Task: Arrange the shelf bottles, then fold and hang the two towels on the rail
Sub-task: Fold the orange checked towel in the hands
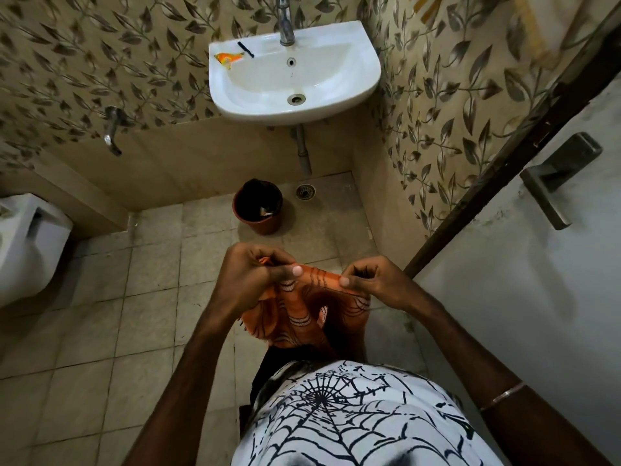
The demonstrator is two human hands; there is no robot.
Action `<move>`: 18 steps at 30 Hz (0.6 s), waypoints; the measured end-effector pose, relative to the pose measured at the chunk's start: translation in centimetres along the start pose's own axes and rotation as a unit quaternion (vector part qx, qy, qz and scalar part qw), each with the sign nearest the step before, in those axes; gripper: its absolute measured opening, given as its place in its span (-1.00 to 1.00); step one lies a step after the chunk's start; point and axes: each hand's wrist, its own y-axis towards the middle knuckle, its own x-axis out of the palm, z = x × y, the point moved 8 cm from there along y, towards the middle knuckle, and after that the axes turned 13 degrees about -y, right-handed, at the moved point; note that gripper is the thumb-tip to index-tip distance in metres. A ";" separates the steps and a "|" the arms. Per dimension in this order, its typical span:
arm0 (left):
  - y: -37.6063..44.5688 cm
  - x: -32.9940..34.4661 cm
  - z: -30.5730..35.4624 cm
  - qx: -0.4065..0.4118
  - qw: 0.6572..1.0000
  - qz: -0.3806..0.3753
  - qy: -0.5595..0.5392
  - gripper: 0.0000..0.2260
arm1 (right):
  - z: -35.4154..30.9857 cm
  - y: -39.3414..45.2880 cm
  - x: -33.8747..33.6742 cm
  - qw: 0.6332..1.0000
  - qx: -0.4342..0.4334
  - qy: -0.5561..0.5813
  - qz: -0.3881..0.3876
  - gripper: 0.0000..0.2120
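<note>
An orange towel [295,317] with dark and white stripes hangs in front of my body, above the tiled floor. My left hand [252,274] pinches its top edge on the left, thumb on the cloth. My right hand [376,280] pinches the same edge on the right. The upper edge is stretched between both hands and the rest droops in folds below them. A pale yellowish cloth [544,25] shows at the top right corner, blurred. No shelf, bottles or rail are in view.
A white washbasin [363,82] with a tap is on the far wall, an orange wrapper [228,58] on its rim. A brown bin [258,206] stands below it. A toilet [27,243] is at left, a door [537,264] with a handle at right.
</note>
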 end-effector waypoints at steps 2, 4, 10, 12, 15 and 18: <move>0.1 -0.4 -0.6 -0.010 0.999 -0.004 0.050 -0.87 | -0.6 0.1 0.0 1.000 -0.007 -0.012 0.011 -0.85; 0.2 0.0 -1.2 -0.026 0.994 -0.033 0.100 -0.67 | -1.5 0.2 0.2 1.000 -0.013 -0.008 0.016 -0.85; -0.4 4.7 -0.1 0.005 0.985 -0.151 0.089 -0.59 | -5.1 0.9 0.8 0.996 -0.078 -0.030 0.021 -0.92; -0.3 4.7 0.5 0.028 0.987 -0.130 0.091 -0.72 | -5.3 0.9 0.6 0.997 -0.075 -0.018 0.022 -0.92; 0.0 4.0 0.9 0.057 0.986 -0.113 0.112 -0.86 | -4.8 1.0 0.5 0.998 -0.066 0.006 0.020 -0.83; -0.1 3.8 1.6 0.091 0.984 -0.103 0.112 -0.91 | -4.1 0.9 0.8 0.998 -0.059 0.016 0.000 -0.91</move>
